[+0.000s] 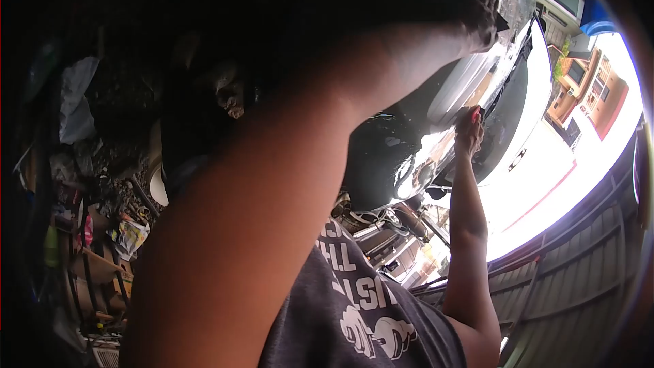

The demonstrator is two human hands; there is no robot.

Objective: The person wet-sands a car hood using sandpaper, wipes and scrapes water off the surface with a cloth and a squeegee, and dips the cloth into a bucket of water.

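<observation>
My left arm crosses the view close to the camera. At its end my left hand [485, 19] is in deep shade against a glossy dark car body [388, 157]. Its fingers are bent, and the dark pointed edge of a thin piece [503, 23] sticks out from under them; I cannot make out what it is. My right hand [470, 133] is lower in the picture, closed near the bright, reflecting edge of the same car body. A small red thing [475, 115] shows at its fingertips, too small to name.
A white car [531, 109] stands close behind. Corrugated metal sheeting [572, 286] spans the lower right, and houses [593, 95] are beyond. Clutter lies on the left, with a plastic bag [78, 99], a colourful packet [133, 237] and wooden pieces [99, 267]. The upper left is very dark.
</observation>
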